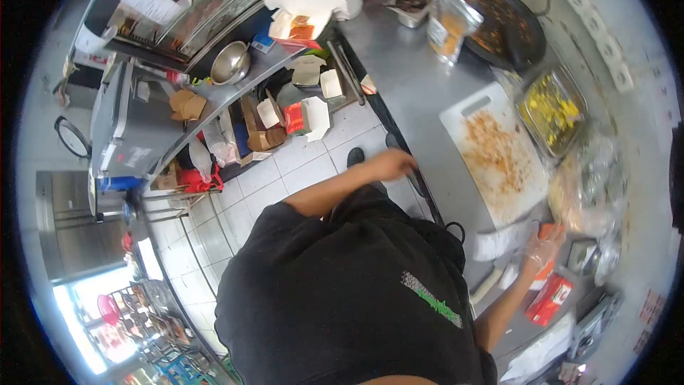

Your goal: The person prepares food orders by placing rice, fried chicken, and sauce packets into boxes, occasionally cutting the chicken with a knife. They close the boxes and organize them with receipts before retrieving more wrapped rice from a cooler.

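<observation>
My left hand (pixel 390 165) is bare and hangs by the near edge of the steel counter (pixel 427 110). Its fingers look loosely bent and apart, with nothing visible in them. On the right, my right hand (pixel 543 247) wears a clear plastic glove, its fingers closed around an orange-red box (pixel 551 231). Next to that hand lie a white paper slip (pixel 499 244) and a red-and-white box (pixel 548 300). Beyond it, a white cutting board (pixel 491 160) carries chopped orange-brown food.
A metal tray of yellow-green food (pixel 552 110), plastic bags (pixel 588 178), a dark round pan (pixel 502 25) and a food pouch (pixel 449 32) line the counter. An open takeaway box (pixel 303 18) and a metal bowl (pixel 230 63) stand on the left shelf.
</observation>
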A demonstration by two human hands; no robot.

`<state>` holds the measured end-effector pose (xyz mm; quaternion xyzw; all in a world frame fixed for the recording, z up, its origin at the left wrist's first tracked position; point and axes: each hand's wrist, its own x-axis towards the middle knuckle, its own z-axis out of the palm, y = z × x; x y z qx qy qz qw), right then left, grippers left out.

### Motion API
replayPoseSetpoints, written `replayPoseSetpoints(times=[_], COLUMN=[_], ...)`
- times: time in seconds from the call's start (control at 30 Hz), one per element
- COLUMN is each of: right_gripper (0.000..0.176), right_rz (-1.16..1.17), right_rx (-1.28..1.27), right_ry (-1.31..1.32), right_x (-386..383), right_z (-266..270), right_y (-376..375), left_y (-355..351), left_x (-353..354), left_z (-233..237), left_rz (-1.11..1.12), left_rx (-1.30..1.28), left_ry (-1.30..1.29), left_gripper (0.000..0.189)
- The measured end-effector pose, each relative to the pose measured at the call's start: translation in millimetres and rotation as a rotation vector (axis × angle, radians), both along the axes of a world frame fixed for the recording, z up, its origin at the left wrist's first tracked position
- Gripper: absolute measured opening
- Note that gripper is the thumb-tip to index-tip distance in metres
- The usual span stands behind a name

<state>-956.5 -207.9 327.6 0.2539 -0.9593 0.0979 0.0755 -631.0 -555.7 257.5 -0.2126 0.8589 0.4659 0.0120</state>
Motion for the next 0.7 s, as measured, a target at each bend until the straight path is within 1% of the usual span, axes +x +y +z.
replayPoseSetpoints(times=[0.03, 0.07, 0.1, 0.13, 0.17, 0.2, 0.23, 0.27, 0.3, 0.33, 0.4, 0.43, 0.47, 0.53, 0.57, 0.6, 0.67, 0.7], right_gripper=[0.059, 0.054, 0.049, 0.046, 0.043, 0.041, 0.04, 0.041, 0.043, 0.044, 0.047, 0.046, 0.045, 0.044, 0.044, 0.042, 0.037, 0.035], right_rz=[0.231, 0.253, 0.265, 0.368, 0.468, 0.568, 0.623, 0.665, 0.674, 0.739, 0.776, 0.718, 0.656, 0.688, 0.705, 0.699, 0.695, 0.91], right_rx=[-0.139, -0.338, -0.532, -0.429, -0.319, -0.462, -0.488, -0.53, -0.551, -0.459, -0.217, -0.238, -0.253, -0.241, -0.24, -0.28, -0.344, -0.269], right_ry=[0.141, -0.132, -0.408, -0.378, -0.348, -0.47, -0.579, -0.597, -0.573, -0.518, -0.524, -0.475, -0.427, -0.392, -0.372, -0.162, 0.259, 0.18], right_x=[-0.2, 25.1, 63.2, 91.7, 121.6, 157.4, 174.7, 185.3, 218.8, 237.7, 271.9, 283.3, 292.5, 302.5, 309.1, 313.6, 336.8, 347.5], right_z=[-10.2, 0.9, 14.1, 16.1, 18.6, 26.5, 15.7, -13.2, 10.1, 15.7, 31.6, 17.3, -6.6, -40.0, -39.6, -41.2, -3.6, 15.8], right_y=[-25.1, -69.9, -130.1, -185.0, -238.8, -295.5, -351.6, -407.3, -460.3, -509.1, -598.1, -636.7, -664.5, -693.1, -703.1, -703.1, -691.8, -691.1], left_y=[-35.7, -75.6, -114.8, -150.6, -192.7, -232.1, -268.4, -310.2, -333.1, -342.4, -389.5, -407.0, -419.1, -418.8, -420.9, -418.5, -417.9, -418.4], left_x=[27.8, 56.8, 88.3, 114.6, 145.2, 169.9, 188.5, 207.9, 221.7, 227.1, 225.9, 226.9, 224.9, 221.3, 222.9, 224.4, 224.6, 226.9], left_z=[10.9, 6.1, 2.7, 18.6, 9.7, 10.7, 17.3, 19.4, 12.7, 8.0, 20.8, 13.3, 5.2, 22.5, 20.9, 17.7, 8.4, 4.6], left_rz=[0.185, 0.398, 0.547, 0.734, 0.896, 1.033, 1.099, 1.138, 1.189, 1.22, 1.248, 1.183, 1.17, 1.074, 1.069, 1.067, 1.072, 1.072], left_rx=[-0.025, -0.005, -0.118, -0.155, -0.159, -0.296, -0.379, -0.502, -0.598, -0.504, -0.382, -0.322, -0.201, -0.145, -0.152, -0.155, -0.11, -0.069], left_ry=[0.093, -0.009, 0.126, 0.173, 0.22, 0.274, 0.397, 0.4, 0.38, 0.357, 0.359, 0.312, 0.34, 0.207, 0.264, 0.316, 0.403, 0.435], left_gripper=[0.025, 0.022, 0.022, 0.023, 0.025, 0.025, 0.026, 0.028, 0.03, 0.032, 0.039, 0.044, 0.046, 0.046, 0.046, 0.046, 0.045, 0.045])
